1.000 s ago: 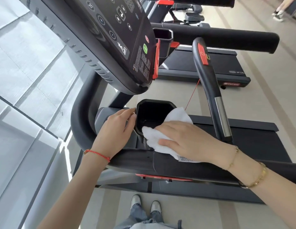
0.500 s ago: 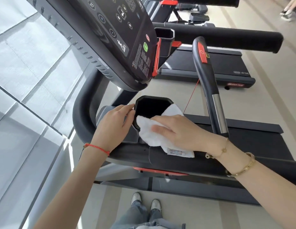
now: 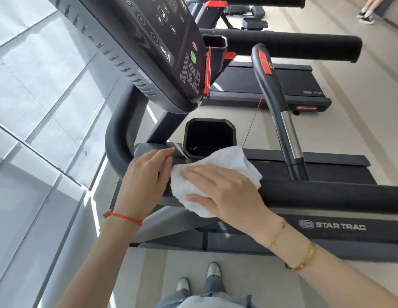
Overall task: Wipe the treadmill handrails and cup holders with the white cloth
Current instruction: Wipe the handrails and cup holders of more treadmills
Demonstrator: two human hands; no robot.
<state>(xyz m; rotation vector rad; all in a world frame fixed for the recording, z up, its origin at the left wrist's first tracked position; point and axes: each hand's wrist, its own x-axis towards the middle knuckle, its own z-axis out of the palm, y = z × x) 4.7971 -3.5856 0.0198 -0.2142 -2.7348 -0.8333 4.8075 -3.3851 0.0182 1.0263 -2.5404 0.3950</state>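
Right hand (image 3: 224, 192) flat with straight fingers, pressing white cloth (image 3: 218, 172) onto black handrail (image 3: 327, 194) just below cup holder (image 3: 209, 136); left hand (image 3: 147, 176) relaxed, fingers loose, touching cloth's left edge

White folded cloth (image 3: 215, 174) on padded black handrail (image 3: 327, 194); black octagonal cup holder (image 3: 210, 135) just behind; left hand (image 3: 147, 174) beside cloth.
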